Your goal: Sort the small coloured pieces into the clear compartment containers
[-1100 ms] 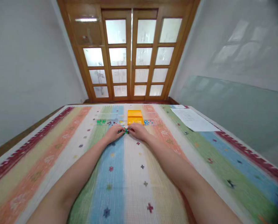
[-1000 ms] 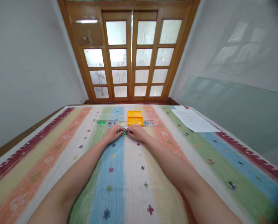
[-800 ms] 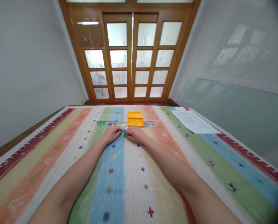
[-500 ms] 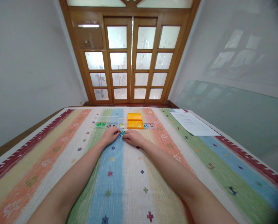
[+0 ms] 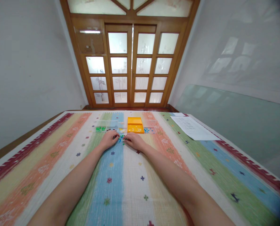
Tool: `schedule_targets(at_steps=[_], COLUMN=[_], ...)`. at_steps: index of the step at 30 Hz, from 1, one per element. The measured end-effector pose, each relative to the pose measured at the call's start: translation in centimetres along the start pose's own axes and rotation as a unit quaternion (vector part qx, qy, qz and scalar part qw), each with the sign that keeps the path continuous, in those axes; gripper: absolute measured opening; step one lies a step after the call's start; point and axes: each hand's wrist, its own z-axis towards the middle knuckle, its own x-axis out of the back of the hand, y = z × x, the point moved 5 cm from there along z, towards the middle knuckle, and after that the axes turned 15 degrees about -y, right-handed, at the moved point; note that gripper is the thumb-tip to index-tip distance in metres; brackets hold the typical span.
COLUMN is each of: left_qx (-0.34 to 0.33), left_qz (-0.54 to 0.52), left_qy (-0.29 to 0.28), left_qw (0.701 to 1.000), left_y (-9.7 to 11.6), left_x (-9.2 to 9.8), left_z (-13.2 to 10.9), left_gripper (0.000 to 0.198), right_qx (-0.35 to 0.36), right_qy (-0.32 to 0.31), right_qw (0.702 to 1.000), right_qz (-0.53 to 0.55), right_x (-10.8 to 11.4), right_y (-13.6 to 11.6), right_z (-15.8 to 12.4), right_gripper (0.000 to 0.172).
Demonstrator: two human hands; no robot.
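Observation:
Between my hands lies a small pile of mixed coloured pieces (image 5: pixel 121 138), mostly blue and green, on the striped tablecloth. My left hand (image 5: pixel 109 138) is at the pile's left side, fingers curled with the tips pressed together; what they hold, if anything, is too small to name. On the other side my right hand (image 5: pixel 134 140) rests low with thumb and fingers pinched at the pile's edge; its grip is too small to make out. Just beyond the hands stand an open yellow box (image 5: pixel 135 128) with pale pieces in it and a clear box of green pieces (image 5: pixel 100 129).
Right of the yellow box is a clear box with blue pieces (image 5: pixel 148 130). Dark and yellow pieces (image 5: pixel 121 130) sit left of it. A printed paper sheet (image 5: pixel 192 128) lies at the table's right. Wooden glass-paned doors (image 5: pixel 131 66) stand beyond the table.
The camera view has tilted slightly upward, so the table appears lower. Both hands stay by the pile, with small finger movements; the pieces between them look a little more spread.

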Motion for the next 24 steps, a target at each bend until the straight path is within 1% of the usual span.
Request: schedule_targets(at_steps=[3, 6, 9, 12, 15, 18, 21, 24], left_qx=[-0.038, -0.07, -0.083, -0.086, -0.083, -0.07, -0.051, -0.032], left_qz=[-0.01, -0.016, -0.01, -0.001, -0.002, -0.008, -0.014, -0.016], left_qy=[-0.035, -0.083, -0.114, -0.128, -0.127, -0.114, -0.083, -0.05], left_qw=[0.999, 0.994, 0.99, 0.988, 0.989, 0.991, 0.995, 0.998], left_y=[1.4, 2.9, 3.7, 3.9, 3.7, 3.3, 2.7, 2.0], left_x=[-0.1, -0.4, -0.6, -0.8, -1.0, -1.1, -1.0, -0.8], left_z=[0.0, 0.0, 0.0, 0.1, 0.2, 0.2, 0.1, 0.0], left_gripper=[0.015, 0.013, 0.013, 0.012, 0.013, 0.014, 0.014, 0.015], right_qx=[-0.057, -0.089, -0.09, -0.073, -0.053, -0.04, -0.03, -0.022], right_qy=[0.036, 0.058, 0.059, 0.043, 0.031, 0.009, -0.017, -0.027], right_qw=[0.998, 0.994, 0.994, 0.996, 0.998, 0.999, 0.999, 0.998], right_qz=[0.016, 0.019, 0.021, 0.024, 0.02, -0.007, -0.039, -0.053], right_x=[0.8, 1.4, 1.4, 1.1, 0.8, 0.6, 0.5, 0.5], right_y=[1.8, 2.9, 3.0, 2.5, 1.9, 1.3, 0.8, 0.4], right_z=[-0.5, -0.9, -1.0, -0.9, -0.8, -0.8, -0.9, -1.1], right_gripper=[0.013, 0.012, 0.01, 0.012, 0.012, 0.011, 0.013, 0.016])
